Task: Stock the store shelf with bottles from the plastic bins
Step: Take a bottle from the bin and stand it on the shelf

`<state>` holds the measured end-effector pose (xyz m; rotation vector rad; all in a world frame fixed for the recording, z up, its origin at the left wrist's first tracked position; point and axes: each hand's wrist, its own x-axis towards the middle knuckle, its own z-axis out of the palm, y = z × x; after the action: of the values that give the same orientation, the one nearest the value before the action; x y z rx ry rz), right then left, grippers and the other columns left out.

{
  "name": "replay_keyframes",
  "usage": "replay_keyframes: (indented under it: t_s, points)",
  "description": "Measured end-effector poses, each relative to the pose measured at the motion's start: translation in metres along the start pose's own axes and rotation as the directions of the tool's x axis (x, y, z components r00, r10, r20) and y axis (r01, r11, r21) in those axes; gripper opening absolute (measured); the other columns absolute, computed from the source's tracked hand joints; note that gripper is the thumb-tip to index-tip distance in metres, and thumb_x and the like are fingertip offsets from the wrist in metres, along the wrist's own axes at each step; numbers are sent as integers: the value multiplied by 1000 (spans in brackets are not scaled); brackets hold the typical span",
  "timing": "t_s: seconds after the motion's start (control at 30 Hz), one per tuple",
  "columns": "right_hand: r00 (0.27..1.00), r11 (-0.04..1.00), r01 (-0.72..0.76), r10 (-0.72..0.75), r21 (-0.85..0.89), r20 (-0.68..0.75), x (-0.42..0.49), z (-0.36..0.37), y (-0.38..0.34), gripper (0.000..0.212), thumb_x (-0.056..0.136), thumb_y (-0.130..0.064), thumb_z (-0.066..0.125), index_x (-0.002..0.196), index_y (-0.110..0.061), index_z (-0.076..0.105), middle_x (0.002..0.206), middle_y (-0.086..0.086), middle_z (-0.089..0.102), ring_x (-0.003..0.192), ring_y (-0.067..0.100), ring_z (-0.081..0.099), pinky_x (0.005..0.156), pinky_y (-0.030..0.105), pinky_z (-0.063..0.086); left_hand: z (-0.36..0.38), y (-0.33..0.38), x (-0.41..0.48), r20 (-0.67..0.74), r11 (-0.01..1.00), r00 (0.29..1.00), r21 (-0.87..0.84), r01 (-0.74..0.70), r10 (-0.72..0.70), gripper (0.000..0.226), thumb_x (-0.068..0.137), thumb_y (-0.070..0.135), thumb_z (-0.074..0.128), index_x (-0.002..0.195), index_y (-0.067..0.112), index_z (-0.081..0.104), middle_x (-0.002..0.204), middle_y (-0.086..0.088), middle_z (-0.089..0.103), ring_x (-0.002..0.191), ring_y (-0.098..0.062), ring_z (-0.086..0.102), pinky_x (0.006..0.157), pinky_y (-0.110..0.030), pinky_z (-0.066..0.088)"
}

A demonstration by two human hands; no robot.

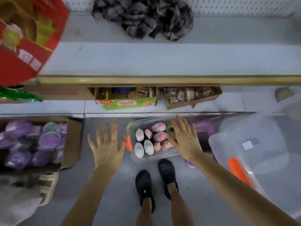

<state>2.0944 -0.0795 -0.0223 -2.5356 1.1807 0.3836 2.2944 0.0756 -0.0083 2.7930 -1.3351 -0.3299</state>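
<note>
While the left hand [107, 147] beside the bin [146, 158] and the right hand [185, 141] over it hover spread and empty, bottles [148, 146] packed inside are best gripped singly around the body, upright.

Lighting: even, cool, diffuse, from overhead; soft shadows cast under the shelf edge [162, 79]. Motion blur noted throughout, heaviest on the red box [24, 46]. Wide-angle bending seen at edges.
</note>
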Motion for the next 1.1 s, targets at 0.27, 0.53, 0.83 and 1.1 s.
replay_keyframes:
  t_s: [0.27, 0.53, 0.83, 1.1]
  points:
    - [992, 998, -3, -4, 58, 122, 27, 99, 13, 83, 82, -64, 6, 149, -18, 19, 157, 7, 18, 144, 29, 17, 114, 50, 16, 91, -5, -5, 170, 997, 982, 8, 77, -77, 63, 88, 46, 27, 141, 12, 37, 133, -16, 53, 123, -43, 47, 100, -66, 25]
    - [976, 993, 15, -40, 117, 215, 39, 191, 22, 73, 88, -62, 22, 144, -16, 30, 148, 6, 34, 134, 28, 37, 106, 46, 37, 182, -18, -11, 219, 994, 969, 5, 113, -111, 60, 96, 49, 30, 146, 15, 30, 140, -16, 46, 129, -42, 39, 104, -64, 21]
    - [951, 940, -7, -100, 341, 293, 71, 293, 4, 57, 93, -24, 55, 141, -14, 27, 144, 5, 35, 125, 25, 44, 91, 43, 47, 257, -12, -9, 321, 991, 939, -2, 130, -123, 65, 90, 47, 24, 145, 14, 31, 141, -15, 46, 130, -41, 41, 105, -62, 21]
    - [985, 883, -80, -1, 462, 173, 107, 358, -16, 53, 87, -12, 63, 133, -9, 37, 138, 7, 39, 126, 24, 40, 92, 41, 47, 310, -32, -20, 345, 992, 930, 14, 126, -123, 58, 92, 51, 16, 142, 21, 10, 144, -13, 42, 132, -39, 39, 106, -60, 17]
